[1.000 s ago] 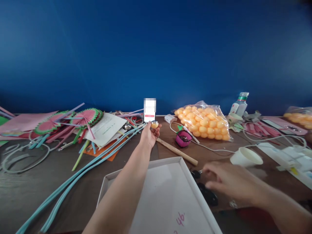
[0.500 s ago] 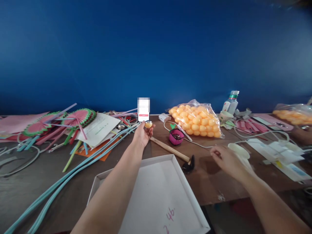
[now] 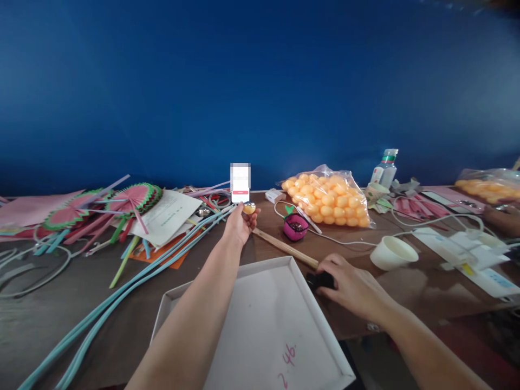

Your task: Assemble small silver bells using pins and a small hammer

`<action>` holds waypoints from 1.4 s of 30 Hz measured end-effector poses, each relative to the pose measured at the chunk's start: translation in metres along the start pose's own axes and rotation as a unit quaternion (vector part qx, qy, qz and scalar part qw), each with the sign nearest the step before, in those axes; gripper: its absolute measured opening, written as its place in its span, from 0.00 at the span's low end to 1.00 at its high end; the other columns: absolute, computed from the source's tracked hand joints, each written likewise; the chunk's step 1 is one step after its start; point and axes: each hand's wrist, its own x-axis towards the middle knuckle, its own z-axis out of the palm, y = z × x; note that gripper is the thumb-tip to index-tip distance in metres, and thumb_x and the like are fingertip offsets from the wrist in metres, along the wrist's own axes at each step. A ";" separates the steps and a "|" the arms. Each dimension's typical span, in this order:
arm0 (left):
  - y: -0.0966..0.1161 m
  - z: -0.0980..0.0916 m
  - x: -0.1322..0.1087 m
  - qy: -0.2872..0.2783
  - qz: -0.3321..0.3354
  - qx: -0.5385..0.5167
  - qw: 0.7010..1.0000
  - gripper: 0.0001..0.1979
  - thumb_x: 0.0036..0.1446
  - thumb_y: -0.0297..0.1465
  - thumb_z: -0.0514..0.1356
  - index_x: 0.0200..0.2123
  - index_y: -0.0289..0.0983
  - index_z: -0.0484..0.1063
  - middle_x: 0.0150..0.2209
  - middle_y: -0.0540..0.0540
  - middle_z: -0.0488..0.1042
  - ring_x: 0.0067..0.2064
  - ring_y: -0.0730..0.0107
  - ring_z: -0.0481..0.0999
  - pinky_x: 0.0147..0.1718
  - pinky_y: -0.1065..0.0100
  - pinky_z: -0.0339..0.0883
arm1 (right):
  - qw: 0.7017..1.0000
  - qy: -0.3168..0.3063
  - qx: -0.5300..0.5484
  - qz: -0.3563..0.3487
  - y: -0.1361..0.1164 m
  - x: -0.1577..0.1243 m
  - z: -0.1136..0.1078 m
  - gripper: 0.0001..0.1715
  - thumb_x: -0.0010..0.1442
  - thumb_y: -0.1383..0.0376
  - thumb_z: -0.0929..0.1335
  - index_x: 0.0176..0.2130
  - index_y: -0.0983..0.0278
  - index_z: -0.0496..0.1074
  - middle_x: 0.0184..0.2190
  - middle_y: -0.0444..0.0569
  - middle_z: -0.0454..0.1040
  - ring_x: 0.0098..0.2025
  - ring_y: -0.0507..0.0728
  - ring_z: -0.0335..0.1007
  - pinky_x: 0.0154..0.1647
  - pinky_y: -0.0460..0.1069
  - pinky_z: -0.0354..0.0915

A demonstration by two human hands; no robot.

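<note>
1. Two hands are working in my view: with the left hand (image 3: 239,225) I am pinching a shiny rounded object (image 3: 249,207) in the fingertips.
2. With the right hand (image 3: 348,283) I am gripping the black head of a hammer (image 3: 284,248), whose wooden handle is lying across the table (image 3: 264,250), slanting toward the left hand.
3. Beneath my left forearm, a shallow white box (image 3: 268,325) is showing pink handwriting; the hammer's head is sitting just beside its right edge.
4. Beyond the handle, a magenta pouch (image 3: 295,227) is holding small dark pieces, and a bag of orange balls (image 3: 329,200) is lying behind it.
5. Farther left, pale blue tubes (image 3: 134,276) are running across the table.
</note>
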 end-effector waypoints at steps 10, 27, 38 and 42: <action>0.000 0.000 -0.001 0.000 0.001 0.017 1.000 0.16 0.64 0.37 0.51 0.35 0.30 0.70 0.29 0.41 0.77 0.21 0.79 0.70 0.20 0.77 0.64 | 0.996 0.032 -0.069 -0.042 -0.003 -0.006 0.006 0.07 0.59 0.67 0.62 0.37 0.57 0.68 0.41 0.41 0.71 0.32 0.52 0.70 0.28 0.47 0.52; -0.002 0.001 -0.001 -0.002 0.004 0.023 1.000 0.15 0.64 0.38 0.52 0.36 0.31 0.70 0.30 0.41 0.77 0.22 0.78 0.71 0.20 0.76 0.64 | 0.946 0.311 -0.054 0.072 0.015 -0.004 -0.041 0.06 0.57 0.60 0.65 0.34 0.59 0.70 0.33 0.45 0.74 0.29 0.53 0.68 0.29 0.47 0.56; 0.000 0.002 -0.004 -0.004 -0.001 0.020 1.000 0.15 0.64 0.38 0.51 0.35 0.32 0.70 0.28 0.42 0.77 0.21 0.79 0.70 0.20 0.77 0.64 | 0.940 0.197 -0.082 0.268 0.060 0.088 -0.070 0.11 0.54 0.58 0.65 0.35 0.60 0.73 0.38 0.51 0.76 0.37 0.60 0.71 0.31 0.49 0.59; 0.000 0.002 -0.004 -0.002 -0.001 0.019 1.000 0.15 0.64 0.38 0.51 0.35 0.33 0.70 0.28 0.42 0.77 0.21 0.79 0.70 0.20 0.78 0.64 | 0.936 0.181 -0.080 0.292 0.062 0.095 -0.070 0.12 0.54 0.58 0.64 0.36 0.59 0.74 0.40 0.51 0.76 0.39 0.61 0.72 0.32 0.50 0.61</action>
